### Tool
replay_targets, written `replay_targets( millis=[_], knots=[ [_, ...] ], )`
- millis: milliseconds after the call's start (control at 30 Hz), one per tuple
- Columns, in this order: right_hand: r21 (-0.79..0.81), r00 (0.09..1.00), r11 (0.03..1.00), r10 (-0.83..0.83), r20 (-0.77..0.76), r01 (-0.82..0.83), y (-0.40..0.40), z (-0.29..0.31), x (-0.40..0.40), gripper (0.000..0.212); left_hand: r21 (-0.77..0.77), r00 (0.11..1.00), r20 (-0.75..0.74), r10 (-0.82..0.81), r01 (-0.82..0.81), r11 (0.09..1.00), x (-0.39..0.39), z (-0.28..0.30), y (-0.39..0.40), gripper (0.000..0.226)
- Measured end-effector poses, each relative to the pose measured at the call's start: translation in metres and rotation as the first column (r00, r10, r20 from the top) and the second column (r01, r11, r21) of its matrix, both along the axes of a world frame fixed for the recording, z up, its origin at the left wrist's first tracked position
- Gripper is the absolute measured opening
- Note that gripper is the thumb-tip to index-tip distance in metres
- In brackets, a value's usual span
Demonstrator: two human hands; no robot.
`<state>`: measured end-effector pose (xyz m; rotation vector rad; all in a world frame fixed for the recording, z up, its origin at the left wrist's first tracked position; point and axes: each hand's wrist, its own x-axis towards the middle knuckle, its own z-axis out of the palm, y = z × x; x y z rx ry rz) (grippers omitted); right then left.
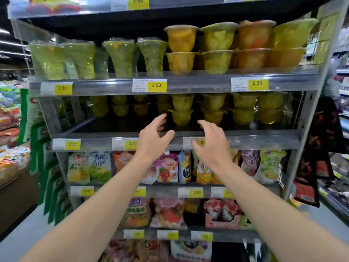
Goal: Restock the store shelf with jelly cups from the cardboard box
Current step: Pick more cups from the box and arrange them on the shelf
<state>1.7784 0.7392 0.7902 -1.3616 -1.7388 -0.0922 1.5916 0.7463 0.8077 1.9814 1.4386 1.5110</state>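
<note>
A grey metal store shelf (245,141) with yellow price tags along its front lip carries clear plastic jelly cups of yellow-green fruit (181,116), stacked two high in rows toward the far back and right, while the near left part of that level lies bare and dark. One level up stand tall flared clear cups of green jelly (80,60) on the left and squat orange and yellow fruit cups (181,40) on the right. Below hang colourful soft snack pouches (167,168) in two rows, and a wire divider (75,112) fences the left end of the cup level. Both bare forearms reach up from the near edge of the view. The left hand (153,136) hovers just left of the front stack, fingers spread and loosely curved, holding nothing. The right hand (209,142) hovers just right of it, fingers likewise apart and empty; the picture is blurred, so whether any fingertip touches a cup cannot be told.
</note>
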Motion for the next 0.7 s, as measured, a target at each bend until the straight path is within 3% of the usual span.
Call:
replay_targets(
  millis=[167, 333, 600, 700],
  knots=[
    [-0.107, 0.993, 0.989, 0.111, 0.032, -0.107, -0.027, -0.045, 0.005, 0.058, -0.148, 0.999, 0.023, 0.024, -0.020, 0.989, 0.002, -0.043, -0.040, 0.059],
    [-0.350, 0.980, 0.927, 0.176, 0.093, -0.133, -0.055, -0.112, 0.001, 0.063, -0.327, 0.999, -0.038, 0.028, -0.039, 0.944, -0.007, -0.108, -0.073, 0.059],
    [-0.682, 0.963, 0.727, 0.237, 0.130, -0.086, -0.103, -0.240, -0.029, 0.066, -0.635, 0.990, -0.123, -0.069, -0.025, 0.772, -0.038, -0.242, -0.124, 0.061],
    [-0.773, 0.966, 0.633, 0.227, 0.121, -0.052, -0.125, -0.293, -0.041, 0.066, -0.743, 0.988, -0.112, -0.105, -0.013, 0.669, -0.057, -0.301, -0.141, 0.061]
  ],
)
